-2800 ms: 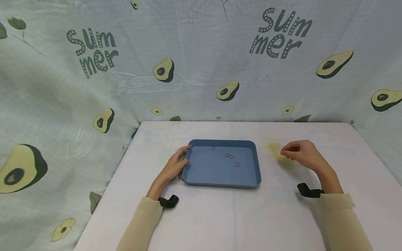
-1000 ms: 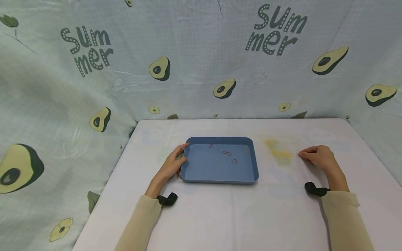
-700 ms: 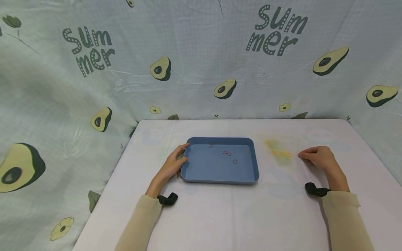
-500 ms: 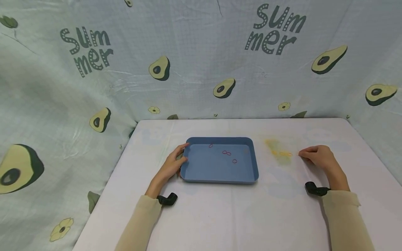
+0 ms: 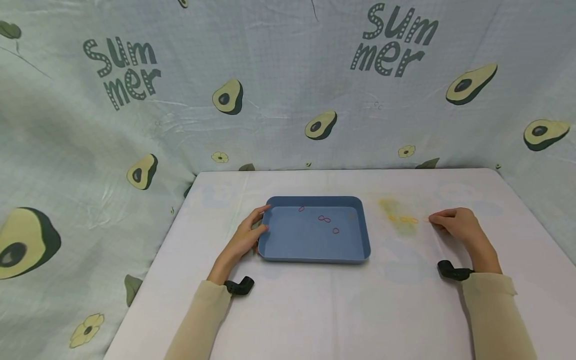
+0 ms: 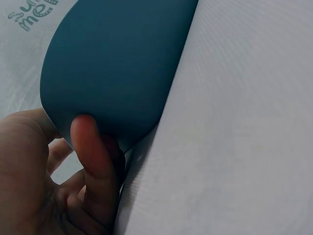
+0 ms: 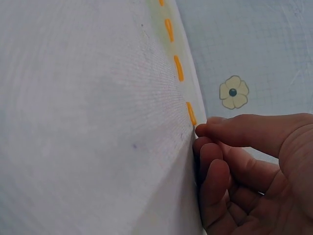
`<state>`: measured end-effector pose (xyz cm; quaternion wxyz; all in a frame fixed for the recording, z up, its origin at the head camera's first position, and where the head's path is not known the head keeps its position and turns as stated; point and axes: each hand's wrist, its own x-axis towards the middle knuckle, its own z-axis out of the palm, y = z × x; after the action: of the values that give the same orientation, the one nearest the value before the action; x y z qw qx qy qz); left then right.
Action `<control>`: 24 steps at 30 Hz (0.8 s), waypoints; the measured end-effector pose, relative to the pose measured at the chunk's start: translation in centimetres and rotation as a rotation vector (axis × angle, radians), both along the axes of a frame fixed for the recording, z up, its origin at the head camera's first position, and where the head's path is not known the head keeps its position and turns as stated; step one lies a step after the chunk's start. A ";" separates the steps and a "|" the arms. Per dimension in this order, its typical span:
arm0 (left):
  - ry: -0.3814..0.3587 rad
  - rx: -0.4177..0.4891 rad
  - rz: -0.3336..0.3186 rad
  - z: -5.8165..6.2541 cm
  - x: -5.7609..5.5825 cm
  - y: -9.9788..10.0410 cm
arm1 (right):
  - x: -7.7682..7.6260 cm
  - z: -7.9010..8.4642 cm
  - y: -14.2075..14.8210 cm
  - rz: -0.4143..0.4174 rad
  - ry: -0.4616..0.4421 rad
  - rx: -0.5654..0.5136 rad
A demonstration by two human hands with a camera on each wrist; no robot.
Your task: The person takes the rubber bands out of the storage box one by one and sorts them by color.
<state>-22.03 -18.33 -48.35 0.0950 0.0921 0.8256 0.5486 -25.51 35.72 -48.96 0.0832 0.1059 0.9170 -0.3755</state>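
Note:
My left hand [image 5: 246, 235] grips the left side of a shallow blue tray [image 5: 315, 247], with the thumb over its rim in the left wrist view. Thin red rings like small rubber bands, including one [image 5: 335, 230] near the tray's middle, lie inside. At the right, my right hand [image 5: 458, 225] is low over the table, thumb and index finger pinched together. Right at those fingertips is the end of an orange rubber band [image 7: 191, 113]. Other orange bands, such as this orange band [image 7: 178, 68], continue the row away from the hand.
A white cloth covers the table [image 5: 315, 310], and the row of bands crosses a yellow-green print [image 5: 398, 210] on it. Behind stands a pale curtain [image 5: 270, 50] with avocado and lettering prints. Black wrist cameras sit on both wrists.
My right hand has moved right from over the yellow-green print, uncovering the row of orange bands, and then stays nearly still. A band now shows at its fingertips. My left hand keeps its grip.

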 end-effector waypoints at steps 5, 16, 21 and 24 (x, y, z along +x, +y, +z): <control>0.002 -0.021 -0.001 0.1 -0.1 0.0 | -0.1 -0.1 0.0 -0.002 0.002 0.005; 0.003 -0.015 0.001 -0.1 0.1 -0.2 | -0.4 0.1 -0.1 -0.035 -0.027 -0.002; 0.001 0.005 0.002 0.0 0.1 -0.1 | -0.4 0.7 -0.4 -0.102 -0.031 0.002; 0.003 0.011 0.000 0.1 0.1 0.0 | -0.3 0.9 -0.7 -0.118 -0.045 0.008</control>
<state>-21.96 -18.36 -48.27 0.0931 0.0934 0.8227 0.5529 -25.85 35.03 -48.03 0.0809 0.1686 0.9085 -0.3737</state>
